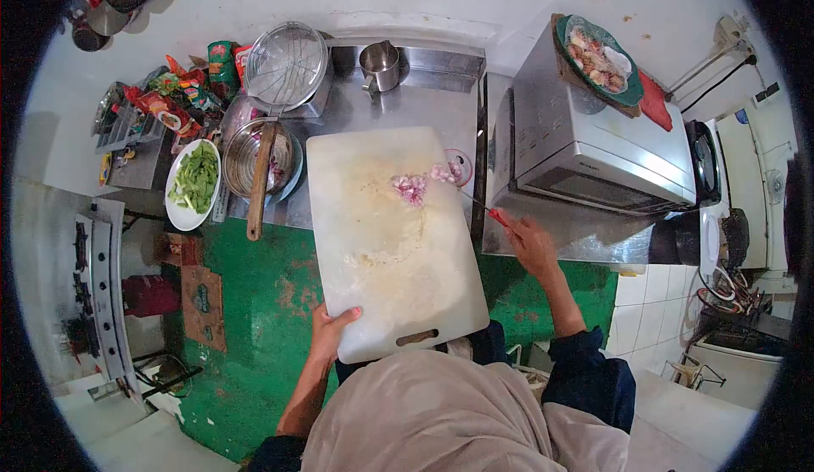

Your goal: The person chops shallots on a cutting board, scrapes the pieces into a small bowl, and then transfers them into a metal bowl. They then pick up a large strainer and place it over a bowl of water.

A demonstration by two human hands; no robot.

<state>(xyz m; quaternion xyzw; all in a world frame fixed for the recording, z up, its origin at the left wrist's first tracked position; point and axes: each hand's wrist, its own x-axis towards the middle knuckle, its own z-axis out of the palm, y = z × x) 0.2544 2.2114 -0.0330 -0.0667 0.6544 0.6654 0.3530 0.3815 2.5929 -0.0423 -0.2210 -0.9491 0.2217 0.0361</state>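
A large white cutting board (386,260) is held out over the steel counter's front edge. My left hand (333,329) is closed around its lower left edge, thumb on top. Chopped red onion (409,189) lies in a small heap on the board. More pieces sit at the board's right edge, beside a small round dish (460,165) partly covered by the board. To the right, my right hand (532,247) is wrapped round the red handle of a knife (500,216). Its thin blade points toward the board's right edge.
On the steel counter (424,103) stand a metal jug (379,67), a wire strainer (286,65), a wooden-handled pan (253,162) and a white dish of cut greens (194,184). At right, a microwave (593,150) carries a green plate of food (604,63).
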